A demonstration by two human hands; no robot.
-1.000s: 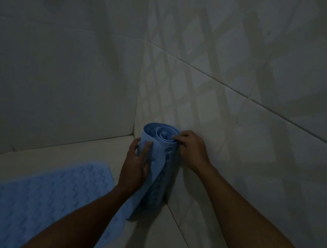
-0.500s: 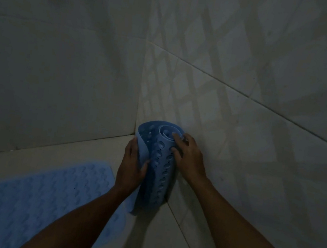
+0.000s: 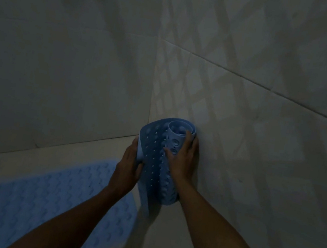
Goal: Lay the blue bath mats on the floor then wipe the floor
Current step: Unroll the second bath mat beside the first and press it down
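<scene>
A rolled blue bath mat (image 3: 156, 165) with suction cups and small holes stands upright in the corner where the two tiled walls meet. My left hand (image 3: 127, 169) grips its loose outer edge on the left side. My right hand (image 3: 183, 158) wraps around the inner roll near the top, against the right wall. A second blue bath mat (image 3: 41, 197) lies flat on the pale floor at the lower left, partly covered by my left forearm.
Tiled walls close in at the back (image 3: 61, 66) and on the right (image 3: 265, 118). Pale floor (image 3: 162, 240) shows between the flat mat and the right wall. The room is dim.
The roll has loosened, its outer layer pulled out to the left. My right hand slid from the top rim down onto the roll's side. My left hand shifted lower along the loose edge.
</scene>
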